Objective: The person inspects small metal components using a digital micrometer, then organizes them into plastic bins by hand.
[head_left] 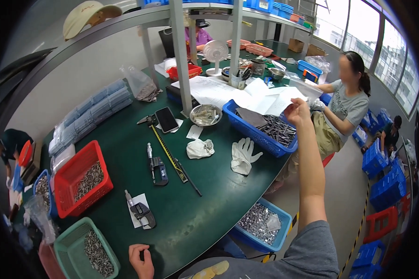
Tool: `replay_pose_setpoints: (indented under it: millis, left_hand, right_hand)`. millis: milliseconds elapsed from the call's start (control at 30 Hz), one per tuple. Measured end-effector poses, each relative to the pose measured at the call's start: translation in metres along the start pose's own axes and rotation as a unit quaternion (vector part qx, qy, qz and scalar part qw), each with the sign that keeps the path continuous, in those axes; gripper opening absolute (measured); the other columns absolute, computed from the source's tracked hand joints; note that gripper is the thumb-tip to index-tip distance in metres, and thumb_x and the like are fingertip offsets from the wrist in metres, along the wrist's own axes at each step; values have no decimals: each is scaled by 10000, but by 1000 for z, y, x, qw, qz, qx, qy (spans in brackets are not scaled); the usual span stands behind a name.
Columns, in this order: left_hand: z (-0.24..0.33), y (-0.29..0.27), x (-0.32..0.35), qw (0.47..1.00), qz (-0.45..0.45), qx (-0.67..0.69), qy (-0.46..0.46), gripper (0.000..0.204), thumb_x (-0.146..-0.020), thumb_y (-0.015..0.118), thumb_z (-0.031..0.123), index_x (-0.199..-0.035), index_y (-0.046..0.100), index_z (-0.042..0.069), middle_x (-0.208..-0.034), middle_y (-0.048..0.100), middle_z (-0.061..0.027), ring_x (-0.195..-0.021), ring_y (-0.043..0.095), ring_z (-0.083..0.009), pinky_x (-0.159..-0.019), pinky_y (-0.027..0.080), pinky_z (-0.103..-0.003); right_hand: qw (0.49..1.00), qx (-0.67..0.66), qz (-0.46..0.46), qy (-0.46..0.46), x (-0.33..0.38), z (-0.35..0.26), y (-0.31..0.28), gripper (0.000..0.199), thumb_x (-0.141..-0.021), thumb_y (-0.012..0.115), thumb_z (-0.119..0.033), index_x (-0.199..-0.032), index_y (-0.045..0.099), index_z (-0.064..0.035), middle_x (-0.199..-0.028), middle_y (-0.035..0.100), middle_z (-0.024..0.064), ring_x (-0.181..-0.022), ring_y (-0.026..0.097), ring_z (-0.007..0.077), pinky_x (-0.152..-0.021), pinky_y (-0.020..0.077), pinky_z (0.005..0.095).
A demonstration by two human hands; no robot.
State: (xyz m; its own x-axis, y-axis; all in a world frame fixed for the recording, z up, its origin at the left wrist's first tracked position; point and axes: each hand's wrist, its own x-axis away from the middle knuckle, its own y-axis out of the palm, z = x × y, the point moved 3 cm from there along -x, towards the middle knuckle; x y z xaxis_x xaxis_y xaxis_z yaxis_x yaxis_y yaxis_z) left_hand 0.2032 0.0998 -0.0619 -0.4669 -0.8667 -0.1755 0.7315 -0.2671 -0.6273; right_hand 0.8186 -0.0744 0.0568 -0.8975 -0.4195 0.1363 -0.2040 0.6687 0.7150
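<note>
My right hand is stretched out over the far right of the table, its fingers pinched on the edge of a white paper sheet. Beneath that sheet is a blue basket with dark metal rods and a flat grey piece in it. Low on the table's near edge rests my left hand, loosely curled, thumb apart from the fingers and nothing visible in it. Closest to it are a digital micrometer on white paper and a green basket of small metal pins.
A red basket, a second micrometer, a yellow scale caliper, a phone, a metal bowl and a white glove lie about. A shelf post rises midway. A co-worker sits at right.
</note>
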Motion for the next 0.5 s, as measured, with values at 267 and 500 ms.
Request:
replay_pose_setpoints:
  millis: [267,500]
  left_hand:
    - [69,34,-52,890,-255,377,11,261,-792,433,148,-962,543,-16,-994,538,-102,-902,509,-175,-813,367,-280]
    - [103,78,-70,629,-347,685,-117,560,-828,444,342,-1243,273,8,-1233,380,-123,-1090,415,-222,-895,336,-360]
  right_hand:
    - [964,-75,-249,-47,196,87,66,555,-609,468,-98,-1140,387,43,-1083,503,172,-981,510,284,-878,398,400]
    - [976,-10,-215,43,311,199,9,653,-568,515,-93,-1187,340,18,-1169,434,170,-1047,454,308,-892,367,413]
